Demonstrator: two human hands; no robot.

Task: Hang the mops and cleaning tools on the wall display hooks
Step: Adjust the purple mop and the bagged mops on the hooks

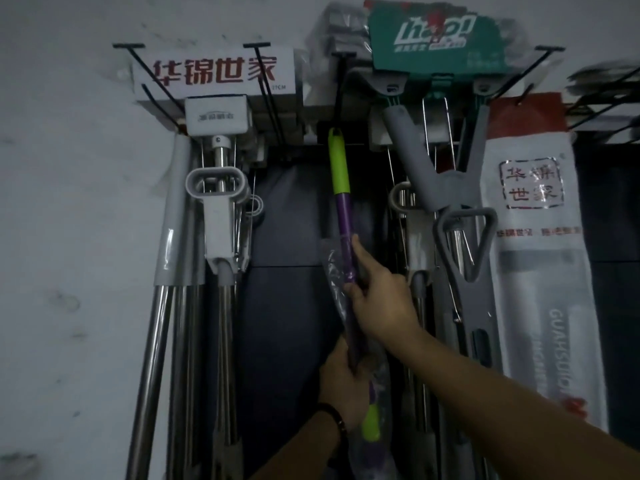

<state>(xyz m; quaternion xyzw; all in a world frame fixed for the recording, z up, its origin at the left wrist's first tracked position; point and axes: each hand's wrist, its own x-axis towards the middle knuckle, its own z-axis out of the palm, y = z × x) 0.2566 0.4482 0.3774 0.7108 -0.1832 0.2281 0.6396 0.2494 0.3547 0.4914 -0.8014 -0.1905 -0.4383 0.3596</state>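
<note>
1. Right forearm [502,393], nearest my view, runs up from the lower right corner.
2. Right hand [381,299]: fingers wrapped round the purple shaft, thumb laid along it. I judge this is the steering grip.
3. Left hand [341,379], with a dark bracelet [334,415] at the wrist: clenched on the same shaft lower down, carrying the weight from below.
4. Mop handle [344,223], the task's item: purple shaft, lime-green grip [337,164] at the top and a loose clear plastic sleeve [334,271] round the middle. It is held nearly upright in the dark gap between the two hung groups. Its green tip sits right at the centre hook [341,84]. I cannot tell whether the tip is on the hook yet.
5. Steel-shafted mops [162,341] hang on the left under a white box [214,71] printed in red "华锦世家".
6. Grey mops [460,271] hang on the right under a green header card [436,39]. Its white lettering is too blurred to read.
7. White packaging sleeve [533,202], far right: a red seal reads "华锦世家", and the vertical grey print begins "GUA", the rest unclear.
</note>
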